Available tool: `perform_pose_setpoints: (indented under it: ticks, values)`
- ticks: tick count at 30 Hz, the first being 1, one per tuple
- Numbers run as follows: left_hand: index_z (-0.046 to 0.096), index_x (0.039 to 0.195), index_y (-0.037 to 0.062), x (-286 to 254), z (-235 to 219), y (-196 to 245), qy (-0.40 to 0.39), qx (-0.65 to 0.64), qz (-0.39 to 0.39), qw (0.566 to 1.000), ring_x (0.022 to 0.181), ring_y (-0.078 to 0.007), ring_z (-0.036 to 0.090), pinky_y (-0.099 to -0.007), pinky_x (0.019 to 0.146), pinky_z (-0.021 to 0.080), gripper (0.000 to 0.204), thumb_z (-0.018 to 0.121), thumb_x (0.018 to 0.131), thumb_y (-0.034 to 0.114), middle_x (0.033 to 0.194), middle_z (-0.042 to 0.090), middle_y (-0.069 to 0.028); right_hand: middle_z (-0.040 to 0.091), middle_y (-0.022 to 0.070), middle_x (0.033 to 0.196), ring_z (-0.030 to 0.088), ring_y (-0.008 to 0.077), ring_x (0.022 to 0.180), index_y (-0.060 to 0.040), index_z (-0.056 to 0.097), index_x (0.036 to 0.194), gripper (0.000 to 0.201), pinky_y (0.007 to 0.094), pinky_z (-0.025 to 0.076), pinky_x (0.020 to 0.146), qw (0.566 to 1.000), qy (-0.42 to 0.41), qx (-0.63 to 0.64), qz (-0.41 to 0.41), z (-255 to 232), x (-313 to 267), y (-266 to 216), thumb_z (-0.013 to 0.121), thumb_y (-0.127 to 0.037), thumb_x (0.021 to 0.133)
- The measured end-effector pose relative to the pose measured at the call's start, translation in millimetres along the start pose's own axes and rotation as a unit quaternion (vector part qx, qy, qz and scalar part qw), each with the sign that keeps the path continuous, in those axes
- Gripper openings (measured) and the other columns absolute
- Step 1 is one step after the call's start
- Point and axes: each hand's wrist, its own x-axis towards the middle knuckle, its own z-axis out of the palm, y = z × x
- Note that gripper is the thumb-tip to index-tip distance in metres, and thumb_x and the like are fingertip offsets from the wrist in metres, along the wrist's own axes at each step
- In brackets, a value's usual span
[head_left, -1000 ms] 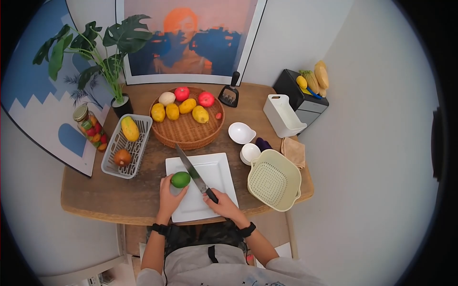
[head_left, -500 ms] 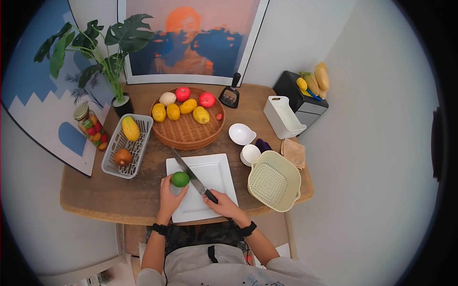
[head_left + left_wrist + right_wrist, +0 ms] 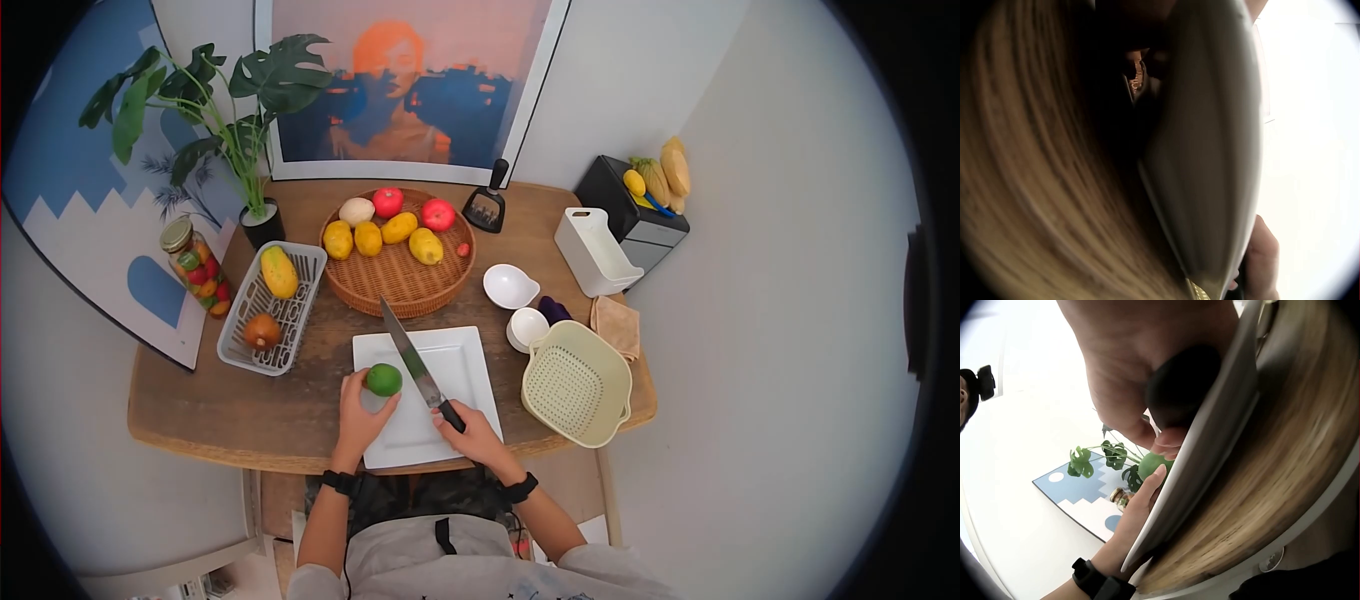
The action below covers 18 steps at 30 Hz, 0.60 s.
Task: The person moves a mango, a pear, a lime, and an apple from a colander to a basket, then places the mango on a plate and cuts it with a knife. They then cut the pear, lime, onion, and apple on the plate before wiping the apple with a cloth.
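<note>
In the head view, my left hand [image 3: 362,418] holds a green lime [image 3: 384,379] between thumb and fingers, over the left side of a square white plate [image 3: 455,360]. My right hand [image 3: 477,437] grips the black handle of a large kitchen knife [image 3: 413,360]. Its blade slants up and left across the plate, just right of the lime, with the tip past the plate's far edge. From the right wrist, the butt of the black handle [image 3: 1184,384] shows in the fist, and the lime peeks out beyond it. The plate's edge fills much of the left wrist view.
Beyond the plate sits a round wicker basket [image 3: 400,285] of fruit. To the left are a grey plastic basket [image 3: 240,345], a glass jar [image 3: 195,268] and a potted plant [image 3: 262,225]. A cream colander [image 3: 577,385], white bowls [image 3: 511,287] and a white bin [image 3: 592,250] stand right.
The knife's tip dips slightly left, then swings right and farther away, widening the gap to the lime. The left hand keeps its hold on the lime. The head view shifts a little.
</note>
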Motion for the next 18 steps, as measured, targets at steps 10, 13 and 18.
perform_pose_setpoints:
  ticks: [10,13,18]
  values:
    - [0.058,0.12,-0.0021,0,1,-1,0.004,0.01,0.015,1.0,0.097,-0.0293,0.053,-0.0404,0.088,0.046,0.055,0.084,0.075,0.015,0.103,0.058,-0.0136,0.052,-0.004,0.064,0.048,0.0054,0.053,-0.0039,0.064,0.116,0.029,0.0247,0.038,0.048,0.999,-0.038,0.002,0.036,-4,3,-7,0.065,-0.027,0.098]
    - [0.058,0.119,-0.0018,0,1,-1,0.009,0.011,0.019,1.0,0.096,-0.0295,0.054,-0.0404,0.087,0.046,0.054,0.084,0.075,0.015,0.102,0.058,-0.0133,0.052,-0.0036,0.064,0.047,0.0056,0.052,-0.0036,0.064,0.115,0.029,0.0247,0.038,0.048,0.998,-0.045,0.004,0.041,-4,3,-11,0.065,-0.027,0.098]
    - [0.057,0.122,-0.0024,1,-1,-1,-0.018,0.018,0.001,1.0,0.104,-0.0319,0.056,-0.0415,0.092,0.047,0.056,0.084,0.076,0.015,0.109,0.059,-0.0161,0.052,-0.0034,0.063,0.047,0.0057,0.052,-0.0036,0.064,0.115,0.029,0.0246,0.038,0.048,0.997,-0.056,0.013,0.057,-5,5,-12,0.065,-0.027,0.098]
